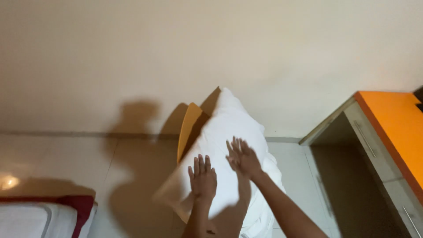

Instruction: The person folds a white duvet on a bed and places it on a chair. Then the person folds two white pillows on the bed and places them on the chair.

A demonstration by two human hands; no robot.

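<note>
Looking down from the head camera, I see a white pillow [229, 145] standing just below the middle of the frame, propped on an orange chair [188, 130] whose back shows at its left edge. My left hand [202, 178] lies flat on the lower part of the pillow, fingers spread and open. My right hand [243, 158] is also open, fingers splayed, at the pillow's face slightly higher and to the right; I cannot tell whether it presses or only hovers. Neither hand grips anything.

I judge the pillow light, soft and easily dented, its cover smooth enough to slide under a flat palm. Pinching a corner or clasping both long edges would hold it better than pressing on the face.

Its long axis runs from the lower middle of the frame up toward the centre, leaning slightly left at the bottom, with the top end pointing at the cream wall [211, 53]. An orange-topped desk [387, 128] sits at right, a bed corner [44, 216] at lower left.
</note>
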